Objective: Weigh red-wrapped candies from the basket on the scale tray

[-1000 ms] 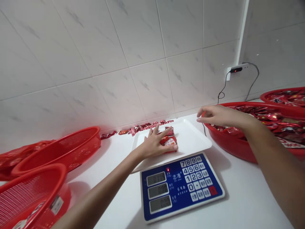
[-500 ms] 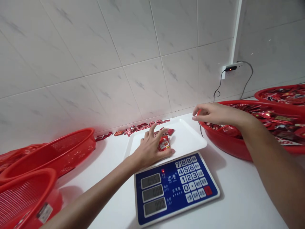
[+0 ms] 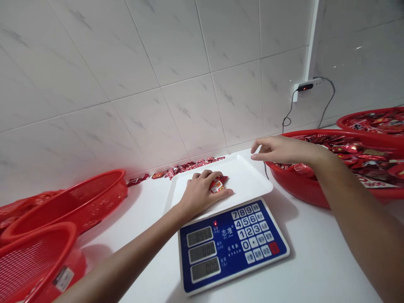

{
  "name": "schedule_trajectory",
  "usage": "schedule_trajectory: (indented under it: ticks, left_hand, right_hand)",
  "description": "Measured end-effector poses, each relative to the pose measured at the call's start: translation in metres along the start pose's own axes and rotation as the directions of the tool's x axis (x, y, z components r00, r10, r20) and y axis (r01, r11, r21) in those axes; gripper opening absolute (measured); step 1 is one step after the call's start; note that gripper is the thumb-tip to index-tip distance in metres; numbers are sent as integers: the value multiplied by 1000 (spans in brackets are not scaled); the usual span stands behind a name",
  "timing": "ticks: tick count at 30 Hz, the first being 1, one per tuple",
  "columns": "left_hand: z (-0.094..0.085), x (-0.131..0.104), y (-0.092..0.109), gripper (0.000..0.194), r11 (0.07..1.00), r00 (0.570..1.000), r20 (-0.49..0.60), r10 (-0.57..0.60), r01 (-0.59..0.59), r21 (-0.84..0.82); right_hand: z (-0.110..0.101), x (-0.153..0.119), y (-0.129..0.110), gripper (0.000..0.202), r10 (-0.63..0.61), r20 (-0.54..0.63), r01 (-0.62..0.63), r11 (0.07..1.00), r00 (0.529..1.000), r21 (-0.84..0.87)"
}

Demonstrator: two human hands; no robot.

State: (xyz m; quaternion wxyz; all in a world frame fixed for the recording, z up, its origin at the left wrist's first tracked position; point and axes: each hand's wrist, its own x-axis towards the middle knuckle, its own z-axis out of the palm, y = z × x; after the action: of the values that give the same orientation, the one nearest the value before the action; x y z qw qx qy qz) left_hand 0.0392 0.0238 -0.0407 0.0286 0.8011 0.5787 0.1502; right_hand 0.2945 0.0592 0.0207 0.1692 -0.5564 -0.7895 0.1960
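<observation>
My left hand (image 3: 204, 189) lies over red wrapped candies (image 3: 217, 184) on the white tray (image 3: 249, 185) of a digital scale. Its fingers are curled around the candies, partly hiding them, and the thumb rests along their near side. Below the tray is the scale's blue panel (image 3: 232, 273), with three displays and a keypad. My right hand (image 3: 277, 149) hovers between the tray and a red basket of candies (image 3: 303, 193). Nothing shows in it; its thumb and forefinger are bent with a gap between them.
Red baskets (image 3: 104, 189) stand on the left. Loose candies (image 3: 189, 167) line the foot of the tiled wall, behind the tray. Another filled red basket (image 3: 344, 122) sits at far right. A black cable (image 3: 289, 111) hangs from a wall socket strip.
My left hand's fingers, raised and spread before, have come down and closed around the candies on the tray. My right hand has barely moved.
</observation>
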Motion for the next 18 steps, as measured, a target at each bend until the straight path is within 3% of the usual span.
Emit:
schedule_trajectory:
  ticks: [12, 15, 18]
  left_hand:
    - [-12, 3, 5, 23, 931, 998, -39, -54, 37, -362]
    - [-31, -1, 0, 29, 838, 987, -72, -145, 84, -539]
    - [-67, -20, -12, 42, 741, 950, -139, -279, 121, -660]
  right_hand:
    - [6, 2, -6, 36, -76, 54, 75, 997, 996, 8]
    - [4, 0, -3, 38, -59, 42, 59, 998, 997, 12]
    - [2, -1, 1, 39, -37, 17, 37, 999, 999, 13]
